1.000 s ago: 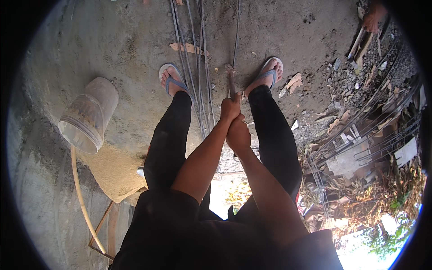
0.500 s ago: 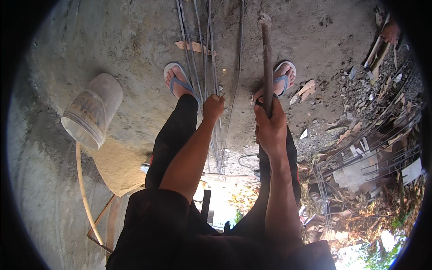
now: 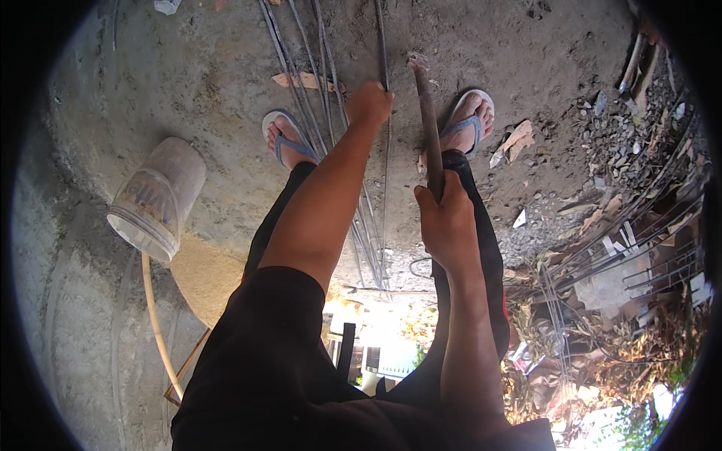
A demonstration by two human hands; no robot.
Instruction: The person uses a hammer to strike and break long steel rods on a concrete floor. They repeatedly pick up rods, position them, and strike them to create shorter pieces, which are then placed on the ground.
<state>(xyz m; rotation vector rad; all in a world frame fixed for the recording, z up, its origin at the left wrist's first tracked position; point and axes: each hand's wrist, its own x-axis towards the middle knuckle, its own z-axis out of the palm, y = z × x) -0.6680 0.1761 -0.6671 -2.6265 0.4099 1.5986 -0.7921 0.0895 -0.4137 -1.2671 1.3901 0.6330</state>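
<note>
My left hand (image 3: pixel 368 105) is closed in a fist around a thin grey steel rod (image 3: pixel 382 41), which runs on above and below it. Several more steel rods (image 3: pixel 297 83) lie side by side on the ground just left of that fist. In my right hand (image 3: pixel 449 225) is a thick brown bar (image 3: pixel 427 124) with a rough, worn far end, gripped at its near end. The bar points away from me, between the rods and my right foot. Whether it is rusty metal or wood, I cannot tell.
A dirty white bucket (image 3: pixel 162 192) lies tipped on its side at the left, near a sand pile (image 3: pixel 199 278) and a curved pole (image 3: pixel 154 319). My sandalled feet straddle the rods. Rubble (image 3: pixel 620 139), bent wire and dry leaves spread along the right.
My left hand has moved farther away and to the right, onto the single rod. The bar in my right hand has come slightly nearer, its far end tilting left.
</note>
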